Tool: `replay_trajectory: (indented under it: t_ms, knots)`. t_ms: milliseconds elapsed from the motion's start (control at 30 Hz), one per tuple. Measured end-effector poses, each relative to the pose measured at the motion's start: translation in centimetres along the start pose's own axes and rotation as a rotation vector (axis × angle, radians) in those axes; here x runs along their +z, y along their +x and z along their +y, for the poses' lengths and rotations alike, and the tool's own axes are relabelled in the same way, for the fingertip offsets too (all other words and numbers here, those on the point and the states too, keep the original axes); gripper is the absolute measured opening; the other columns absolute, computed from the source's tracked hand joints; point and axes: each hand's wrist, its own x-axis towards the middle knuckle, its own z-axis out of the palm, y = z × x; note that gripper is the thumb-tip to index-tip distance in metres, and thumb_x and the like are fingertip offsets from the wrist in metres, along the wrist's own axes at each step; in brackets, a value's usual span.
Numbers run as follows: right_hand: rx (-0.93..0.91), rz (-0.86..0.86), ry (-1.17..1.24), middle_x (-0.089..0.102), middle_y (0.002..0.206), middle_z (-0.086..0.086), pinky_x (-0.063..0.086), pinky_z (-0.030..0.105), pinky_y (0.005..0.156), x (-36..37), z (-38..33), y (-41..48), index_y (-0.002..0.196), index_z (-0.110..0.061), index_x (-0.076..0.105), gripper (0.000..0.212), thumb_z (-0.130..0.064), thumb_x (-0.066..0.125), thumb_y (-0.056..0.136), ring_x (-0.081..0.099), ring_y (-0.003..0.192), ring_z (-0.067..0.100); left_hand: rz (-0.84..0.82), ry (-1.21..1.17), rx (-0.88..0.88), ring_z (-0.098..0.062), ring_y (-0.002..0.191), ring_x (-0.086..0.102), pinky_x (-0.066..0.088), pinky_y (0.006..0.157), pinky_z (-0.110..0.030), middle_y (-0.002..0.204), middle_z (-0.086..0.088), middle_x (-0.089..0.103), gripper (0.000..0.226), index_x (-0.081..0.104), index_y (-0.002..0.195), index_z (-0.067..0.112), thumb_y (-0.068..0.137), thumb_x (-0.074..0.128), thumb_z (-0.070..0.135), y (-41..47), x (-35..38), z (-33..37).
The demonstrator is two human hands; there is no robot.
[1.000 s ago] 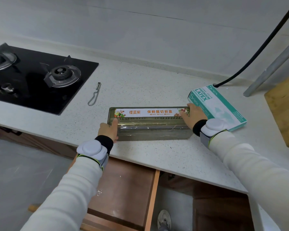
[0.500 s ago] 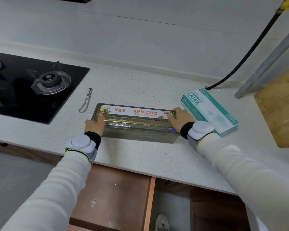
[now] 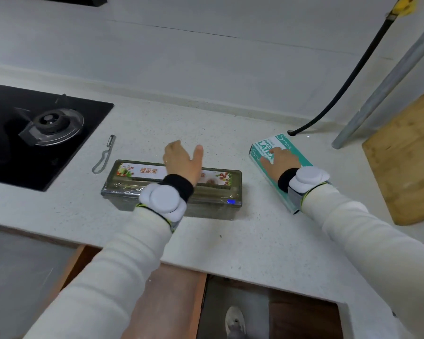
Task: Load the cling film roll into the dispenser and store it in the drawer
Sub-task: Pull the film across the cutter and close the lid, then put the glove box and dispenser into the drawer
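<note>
Black hob [image 3: 10, 155] left, peeler [image 3: 105, 155] beside it, glove box [image 3: 282, 140], wooden board [image 3: 406, 162] right

Dressed in a long off-white left sleeve [image 3: 113, 265] and right sleeve [image 3: 353, 236], each ending in a black cuff [image 3: 179, 185]. Strapped at each wrist with a rounded white pod [image 3: 163, 200] on a grey band [image 3: 295, 195] edged yellow-green. Bare at left hand [image 3: 181, 160] and right hand [image 3: 280, 161]; shod in a pale shoe [image 3: 234, 320].

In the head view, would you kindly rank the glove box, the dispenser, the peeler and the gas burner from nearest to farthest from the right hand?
1. glove box: on the right, directly under the right hand, which rests on it.
2. dispenser: to that hand's left, in the middle.
3. peeler: just past the dispenser's left end.
4. gas burner: far left.
</note>
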Motion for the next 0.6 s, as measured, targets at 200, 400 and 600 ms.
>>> replay_trajectory:
  t_ms: [200, 400, 600]
  knots:
    - [0.023, -0.016, 0.033, 0.043, 0.135, 0.02, 0.04, 0.043, 0.1, -1.7, 5.1, 4.0, 0.138, -0.01, 0.037, 0.056, -0.043, 0.042, 0.094, 0.043, 0.121, 0.039, -0.183, -0.04, 0.0, -0.032, 0.139, 0.027, 0.022, 0.116, -0.038, 0.151, -0.018, 0.02, 0.067, 0.019, 0.146, 0.0, 0.096, 0.043, 0.038, 0.0, 7.8, 7.2]
    - [0.051, -0.034, 0.076, 0.043, 0.133, 0.021, 0.041, 0.043, 0.099, -2.0, 8.6, 7.4, 0.133, -0.003, 0.041, 0.053, -0.038, 0.045, 0.094, 0.047, 0.119, 0.038, -0.322, 0.005, -0.116, -0.033, 0.129, 0.04, 0.033, 0.107, -0.037, 0.144, -0.02, 0.029, 0.062, 0.028, 0.14, -0.003, 0.096, 0.043, 0.039, 1.2, 14.1, 10.7]
    - [0.066, -0.251, -0.012, 0.057, 0.114, 0.019, 0.039, 0.03, 0.073, -1.2, 11.6, 9.9, 0.12, 0.002, 0.046, 0.052, -0.043, 0.043, 0.095, 0.058, 0.102, 0.034, -0.511, 0.076, -0.269, -0.036, 0.119, 0.05, 0.04, 0.098, -0.036, 0.132, -0.025, 0.049, 0.059, 0.046, 0.13, -0.005, 0.099, 0.032, 0.042, 0.9, 19.7, 9.9]
